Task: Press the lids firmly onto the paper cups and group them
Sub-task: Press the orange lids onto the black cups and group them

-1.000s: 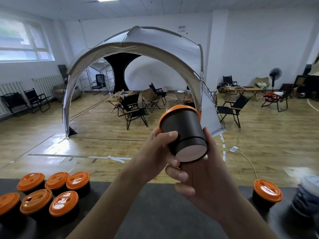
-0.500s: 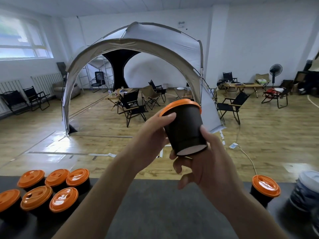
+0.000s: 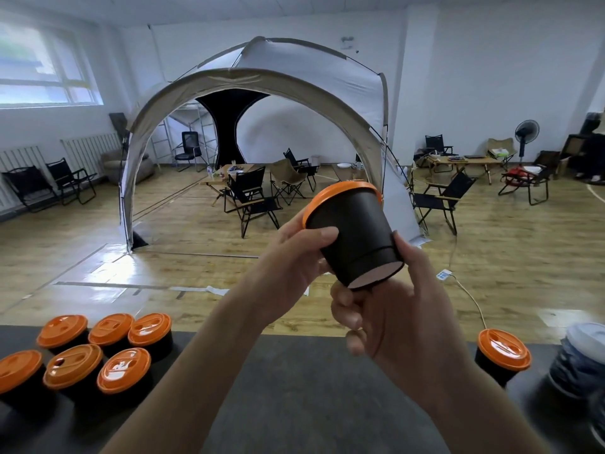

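1. Grey-white dome tent (image 3: pixel 294 80) stands in the room beyond, with folding chairs (image 3: pixel 252 198) under it.
2. Dark table (image 3: pixel 311 388) runs along the lower edge.
3. Six orange-lidded cups (image 3: pixel 72 365) sit clustered on the table, far left.
4. Left hand (image 3: pixel 291 257) grips the held cup (image 3: pixel 353 237) near its lid; right hand (image 3: pixel 402 309) curls round its base.
5. Held cup: black, orange lid on, tilted away, raised above the table.
6. Lone lidded cup (image 3: pixel 502 355) stands on the table, right, well apart from the cluster.

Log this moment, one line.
left hand: grips black cup | right hand: holds base | orange lid: on | six lidded cups left | lone cup right
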### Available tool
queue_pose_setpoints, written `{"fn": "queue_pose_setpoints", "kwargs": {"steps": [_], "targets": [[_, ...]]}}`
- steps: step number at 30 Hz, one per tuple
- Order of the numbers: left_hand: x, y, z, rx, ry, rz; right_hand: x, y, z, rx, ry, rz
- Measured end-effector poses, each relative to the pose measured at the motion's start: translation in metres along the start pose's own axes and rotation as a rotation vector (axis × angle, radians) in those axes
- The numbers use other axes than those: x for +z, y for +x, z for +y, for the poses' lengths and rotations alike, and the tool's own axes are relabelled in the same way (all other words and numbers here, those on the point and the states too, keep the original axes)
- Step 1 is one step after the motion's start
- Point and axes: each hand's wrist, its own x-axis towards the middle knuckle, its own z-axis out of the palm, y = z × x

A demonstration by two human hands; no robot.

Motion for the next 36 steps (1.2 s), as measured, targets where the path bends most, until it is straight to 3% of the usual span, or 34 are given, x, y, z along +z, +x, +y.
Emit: {"fn": "queue_pose_setpoints", "kwargs": {"steps": [3,5,8,11,15,18,28,32,36], "targets": [[0.004,-0.005,-0.004,-0.022,-0.09,0.011,0.003,-0.003,0.001,0.065,0.081,-0.084],[0.007,-0.007,-0.005,-0.046,-0.111,0.012,0.004,-0.004,0.007,0.04,-0.013,-0.127],[0.003,-0.006,-0.006,-0.014,-0.033,0.039,0.003,0.0,0.013,-0.04,-0.173,0.005],[-0.003,-0.005,-0.006,-0.008,0.018,-0.003,0.002,0.002,0.014,-0.006,-0.06,0.048],[-0.006,-0.009,-0.008,-0.04,-0.007,-0.007,0.001,-0.001,0.015,0.102,0.079,-0.068],[-0.007,-0.009,-0.008,-0.055,0.002,0.015,-0.002,-0.001,0.018,0.136,0.047,-0.116],[-0.014,-0.009,-0.013,-0.034,0.044,-0.022,-0.004,0.006,0.025,0.075,-0.033,-0.014],[-0.023,-0.01,-0.014,-0.002,0.06,-0.05,-0.017,0.016,0.032,-0.096,-0.13,0.186],[-0.017,-0.009,-0.015,0.004,0.154,0.035,-0.022,0.019,0.046,-0.168,-0.166,0.214]]}}
